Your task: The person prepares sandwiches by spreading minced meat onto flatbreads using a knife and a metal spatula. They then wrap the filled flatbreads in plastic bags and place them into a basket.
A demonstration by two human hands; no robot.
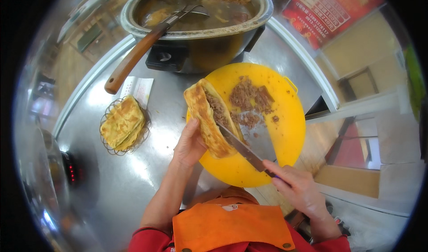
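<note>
My left hand [191,143] holds a split golden-brown flatbread [209,125], its slit turned to the right and filled with shredded meat [215,106]. In my right hand [296,185] is a knife with a broad metal blade [245,151]; the blade's tip reaches the bread's opening. Beneath both lies a round yellow cutting board [287,131]. Chopped brown meat [249,96] is heaped on its upper part, with smaller scraps lower down. A grey metallic patch shows on the board beside the blade; whether it is a second flat blade I cannot tell.
A large metal pot [197,34] of brown broth stands at the back, a wooden-handled skimmer [137,58] resting across its rim. On the steel table [157,118], left, are a wire basket [112,148] of stacked flatbreads [123,123] and a printed paper [142,88]. A red display glows far left.
</note>
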